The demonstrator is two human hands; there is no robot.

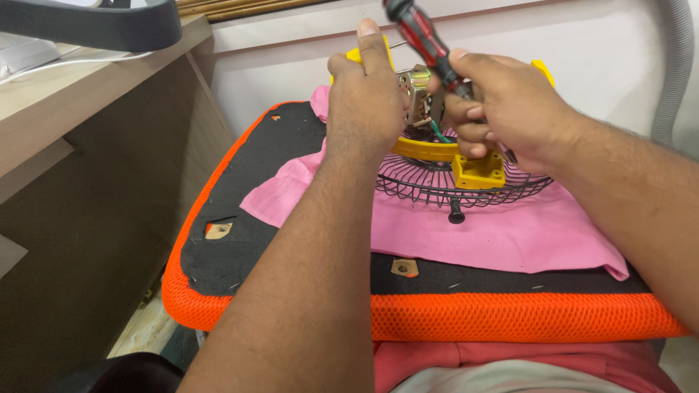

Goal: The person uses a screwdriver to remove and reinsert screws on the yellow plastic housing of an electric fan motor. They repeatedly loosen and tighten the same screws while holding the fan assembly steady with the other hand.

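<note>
Fan motor servicing on pink cloth (502, 233)

Left hand (364, 98) grips the yellow fan housing (429, 149); right hand (502, 109) clamps the screwdriver (422, 40) (red-black handle) above it.

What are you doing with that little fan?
A person is working on a small yellow plastic fan with a black wire grille. It lies on a pink cloth spread over an orange-edged black mesh cushion. The left hand steadies the fan's yellow frame, and the right hand holds a red-and-black-handled screwdriver pointed down at the metal motor in the middle.
</note>
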